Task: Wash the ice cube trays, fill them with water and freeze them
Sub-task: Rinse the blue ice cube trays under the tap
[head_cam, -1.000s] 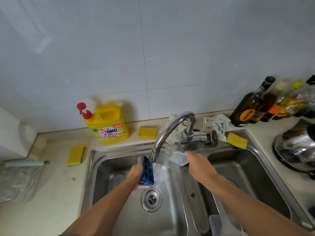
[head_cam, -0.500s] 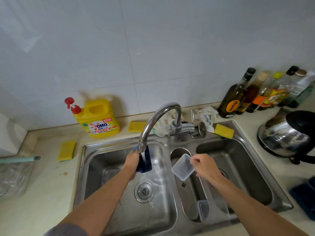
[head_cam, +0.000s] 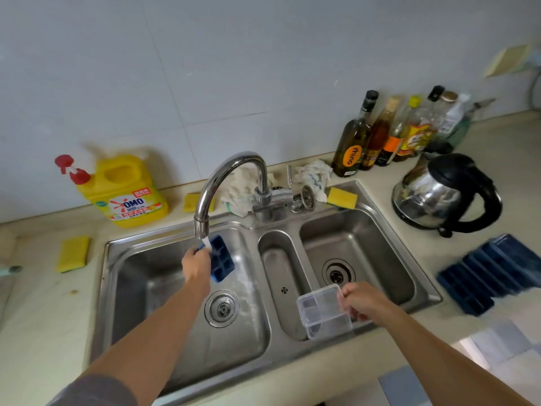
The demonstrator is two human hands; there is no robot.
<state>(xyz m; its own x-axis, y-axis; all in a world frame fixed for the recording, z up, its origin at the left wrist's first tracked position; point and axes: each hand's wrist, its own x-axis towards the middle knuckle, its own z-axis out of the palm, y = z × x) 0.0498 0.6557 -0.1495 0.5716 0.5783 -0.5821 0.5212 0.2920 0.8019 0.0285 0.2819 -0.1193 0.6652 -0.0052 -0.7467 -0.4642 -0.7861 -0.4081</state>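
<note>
— What does the head view show?
— My left hand (head_cam: pixel 196 266) grips a blue ice tray (head_cam: pixel 222 259), tilted under the running tap (head_cam: pixel 206 200), over the left basin of the sink (head_cam: pixel 131 288).
— And the right?
— My right hand (head_cam: pixel 361 303) pinches a clear tray (head_cam: pixel 320 310) by its edge above the sink's front rim.

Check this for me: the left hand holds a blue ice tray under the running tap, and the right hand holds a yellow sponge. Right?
Not quite. The head view shows the right hand holding a clear plastic container, not a yellow sponge. The left hand does hold the blue ice tray under the running tap.
</note>
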